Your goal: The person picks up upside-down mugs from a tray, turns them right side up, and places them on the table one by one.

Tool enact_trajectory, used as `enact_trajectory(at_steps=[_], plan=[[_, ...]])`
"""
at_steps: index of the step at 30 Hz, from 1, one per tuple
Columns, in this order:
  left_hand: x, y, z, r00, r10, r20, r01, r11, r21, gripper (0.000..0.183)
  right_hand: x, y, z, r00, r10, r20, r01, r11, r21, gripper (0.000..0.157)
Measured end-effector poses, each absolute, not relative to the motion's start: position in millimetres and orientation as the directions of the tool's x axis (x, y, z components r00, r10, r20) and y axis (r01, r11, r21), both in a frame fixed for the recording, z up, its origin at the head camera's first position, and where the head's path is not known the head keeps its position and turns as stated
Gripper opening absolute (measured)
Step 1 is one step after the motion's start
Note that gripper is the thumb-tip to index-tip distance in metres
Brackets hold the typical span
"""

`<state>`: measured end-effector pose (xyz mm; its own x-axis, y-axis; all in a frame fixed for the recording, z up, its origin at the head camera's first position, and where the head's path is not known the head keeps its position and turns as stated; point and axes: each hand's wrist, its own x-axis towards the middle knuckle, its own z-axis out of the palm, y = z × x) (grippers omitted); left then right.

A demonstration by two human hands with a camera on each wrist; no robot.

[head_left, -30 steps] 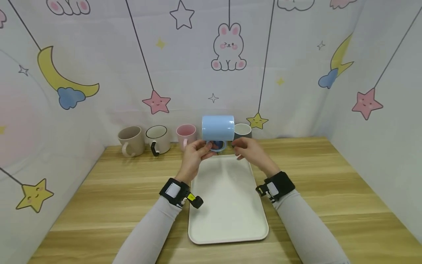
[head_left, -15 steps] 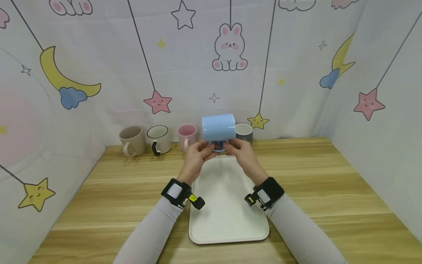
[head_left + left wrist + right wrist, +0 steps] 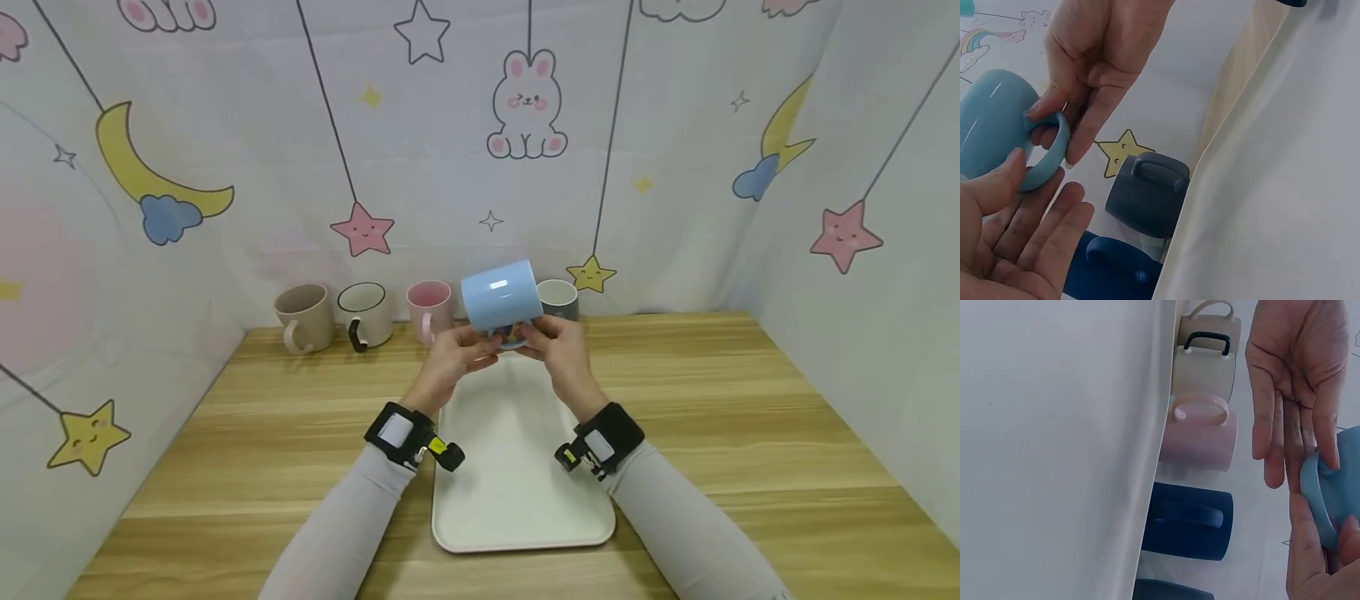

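Note:
In the head view a light blue mug (image 3: pixel 502 296) is held on its side in the air, beyond the far end of the tray, its handle pointing down. My left hand (image 3: pixel 456 354) pinches the handle (image 3: pixel 1054 156) from the left between thumb and fingers. From the right, thumb and fingers of my right hand (image 3: pixel 558 350) pinch the same handle. Its remaining fingers curl beneath in the left wrist view. Behind the hands stands a dark blue mug (image 3: pixel 1188 522), mostly hidden in the head view. A dark grey mug (image 3: pixel 562 302) stands just to the right.
A cream tray (image 3: pixel 525 475) lies below my forearms on the wooden table (image 3: pixel 720 433). Along the back wall, to the left, are a beige mug (image 3: pixel 307 312), a white mug (image 3: pixel 369 308) with black handle and a pink mug (image 3: pixel 432 307). Patterned cloth (image 3: pixel 660 125) hangs behind.
My right hand has come in from the right and taken hold of the handle. The light blue mug has tilted, its right end now higher than its left.

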<state>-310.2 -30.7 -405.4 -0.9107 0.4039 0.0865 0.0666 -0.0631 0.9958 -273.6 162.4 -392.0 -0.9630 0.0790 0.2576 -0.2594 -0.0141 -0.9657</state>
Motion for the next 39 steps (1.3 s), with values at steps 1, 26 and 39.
enact_trajectory(at_steps=[1,26,39], plan=[[-311.3,-33.0,-404.4,-0.899,0.431,0.072,0.059,-0.044,0.997,0.04,-274.1,162.6,-391.9,-0.965,0.081,0.248,-0.251,-0.036,-0.967,0.029],[-328.0,-81.4,-428.5,-0.94,0.325,-0.105,0.153,0.674,0.722,0.054,-281.2,183.6,-382.3,-0.963,0.09,0.253,-0.256,-0.023,-0.966,0.033],[-331.2,-78.1,-428.2,-0.941,0.308,-0.144,0.101,0.658,0.746,0.061,-285.9,233.2,-375.9,-0.91,0.308,0.278,-0.317,-0.085,-0.945,0.035]])
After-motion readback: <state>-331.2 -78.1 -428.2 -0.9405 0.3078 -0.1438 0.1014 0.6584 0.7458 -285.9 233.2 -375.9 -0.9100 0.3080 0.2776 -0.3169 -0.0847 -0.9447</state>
